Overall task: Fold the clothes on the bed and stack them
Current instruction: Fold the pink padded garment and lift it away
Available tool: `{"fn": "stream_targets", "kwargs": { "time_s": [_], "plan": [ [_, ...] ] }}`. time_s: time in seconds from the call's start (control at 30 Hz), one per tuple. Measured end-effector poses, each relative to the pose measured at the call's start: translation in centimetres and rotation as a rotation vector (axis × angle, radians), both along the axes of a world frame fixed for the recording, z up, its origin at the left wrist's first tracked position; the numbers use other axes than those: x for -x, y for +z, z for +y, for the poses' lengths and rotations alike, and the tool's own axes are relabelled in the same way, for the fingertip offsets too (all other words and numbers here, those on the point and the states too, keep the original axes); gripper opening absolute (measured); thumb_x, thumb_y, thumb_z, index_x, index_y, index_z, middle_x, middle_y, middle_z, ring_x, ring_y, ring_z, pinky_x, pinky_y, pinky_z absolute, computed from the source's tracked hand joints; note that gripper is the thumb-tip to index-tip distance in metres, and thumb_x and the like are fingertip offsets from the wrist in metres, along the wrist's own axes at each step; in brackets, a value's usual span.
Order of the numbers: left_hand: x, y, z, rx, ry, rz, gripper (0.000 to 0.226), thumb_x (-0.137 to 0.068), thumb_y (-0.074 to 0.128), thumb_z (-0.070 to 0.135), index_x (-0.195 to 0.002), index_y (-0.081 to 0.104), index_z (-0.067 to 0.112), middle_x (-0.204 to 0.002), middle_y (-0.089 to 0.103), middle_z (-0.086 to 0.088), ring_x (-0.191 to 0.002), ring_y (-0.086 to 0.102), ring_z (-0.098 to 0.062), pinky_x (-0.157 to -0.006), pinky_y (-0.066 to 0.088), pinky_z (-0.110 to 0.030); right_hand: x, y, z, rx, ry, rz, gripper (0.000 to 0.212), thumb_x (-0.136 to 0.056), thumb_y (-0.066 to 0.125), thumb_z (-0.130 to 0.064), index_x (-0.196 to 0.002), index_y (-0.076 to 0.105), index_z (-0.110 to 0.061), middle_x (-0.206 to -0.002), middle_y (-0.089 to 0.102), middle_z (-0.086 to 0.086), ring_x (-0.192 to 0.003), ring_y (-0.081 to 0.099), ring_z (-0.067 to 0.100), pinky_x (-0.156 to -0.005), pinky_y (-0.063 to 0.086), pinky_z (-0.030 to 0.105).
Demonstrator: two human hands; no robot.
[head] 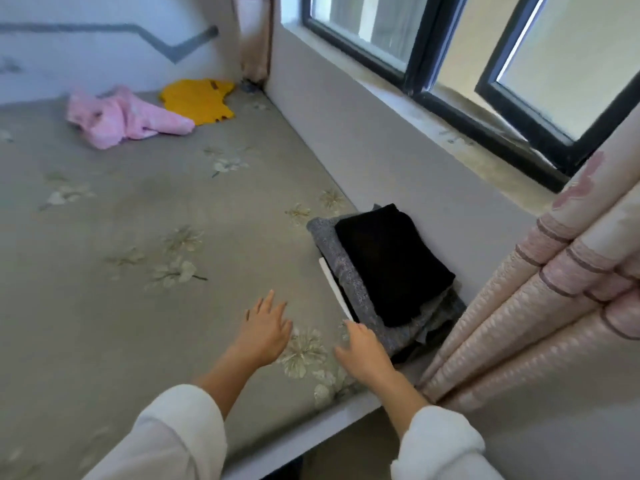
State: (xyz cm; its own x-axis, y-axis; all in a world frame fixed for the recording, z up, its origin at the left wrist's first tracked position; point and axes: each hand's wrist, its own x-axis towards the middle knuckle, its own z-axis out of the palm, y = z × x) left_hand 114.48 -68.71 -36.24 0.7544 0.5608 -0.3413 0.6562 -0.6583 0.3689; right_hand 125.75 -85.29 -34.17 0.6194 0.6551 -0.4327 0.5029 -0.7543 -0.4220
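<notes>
A stack of folded clothes sits at the bed's right edge by the wall: a black garment [391, 261] on top of a grey one [349, 278], with a white edge [334, 287] showing underneath. My right hand [363, 351] hovers just left of the stack's near corner, fingers straight, holding nothing. My left hand [266, 327] is spread open over the bedsheet, a little further left. At the far end of the bed lie a crumpled pink garment [121, 119] and a yellow garment [199, 100], both unfolded.
The bed [138, 220] has a grey-green floral sheet. A low grey wall and window sill [398, 140] run along its right side, and a pink curtain [554, 289] hangs at the right, close to the stack.
</notes>
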Motion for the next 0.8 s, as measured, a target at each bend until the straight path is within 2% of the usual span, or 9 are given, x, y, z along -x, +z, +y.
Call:
{"fn": "stream_targets", "kwargs": {
  "time_s": [0.13,0.37,0.53,0.8],
  "plan": [
    [10.2,1.8,-0.2,0.01,0.178,0.033,0.053,-0.102,0.029,0.037,-0.151,0.022,0.019,-0.16,0.005,-0.009,-0.147,0.006,-0.027,-0.117,0.011,-0.045,6.7,1.4,3.4,-0.057,0.152,0.004,0.054,-0.095,0.052,-0.034,-0.14,0.038,-0.007,-0.143,0.042,0.011,-0.131,0.039,0.028,-0.108,0.033,0.036],
    [28.2,4.3,2.0,-0.016,0.496,0.067,0.05,-0.099,0.034,0.032,-0.146,0.029,0.014,-0.154,0.025,-0.012,-0.14,0.023,-0.03,-0.113,0.024,-0.043,21.3,3.1,12.0,-0.044,0.538,0.065,0.061,-0.097,0.051,-0.031,-0.149,0.025,-0.01,-0.153,0.031,0.011,-0.139,0.033,0.027,-0.112,0.029,0.037],
    [41.3,5.8,5.1,-0.085,0.709,0.036,0.047,-0.097,0.036,0.033,-0.141,0.038,0.017,-0.148,0.036,-0.008,-0.135,0.027,-0.028,-0.105,0.031,-0.044,33.7,4.3,19.2,-0.062,0.789,-0.019,0.061,-0.096,0.05,-0.031,-0.148,0.027,-0.009,-0.151,0.035,0.013,-0.136,0.036,0.028,-0.11,0.033,0.036],
    [64.9,6.8,11.2,-0.143,0.857,0.062,0.045,-0.098,0.036,0.034,-0.141,0.039,0.019,-0.148,0.035,-0.006,-0.134,0.029,-0.028,-0.104,0.032,-0.042,57.6,4.1,30.2,-0.068,1.047,-0.063,0.051,-0.095,0.05,-0.027,-0.139,0.035,-0.005,-0.14,0.043,0.017,-0.125,0.046,0.035,-0.1,0.041,0.041]
  ]
}}
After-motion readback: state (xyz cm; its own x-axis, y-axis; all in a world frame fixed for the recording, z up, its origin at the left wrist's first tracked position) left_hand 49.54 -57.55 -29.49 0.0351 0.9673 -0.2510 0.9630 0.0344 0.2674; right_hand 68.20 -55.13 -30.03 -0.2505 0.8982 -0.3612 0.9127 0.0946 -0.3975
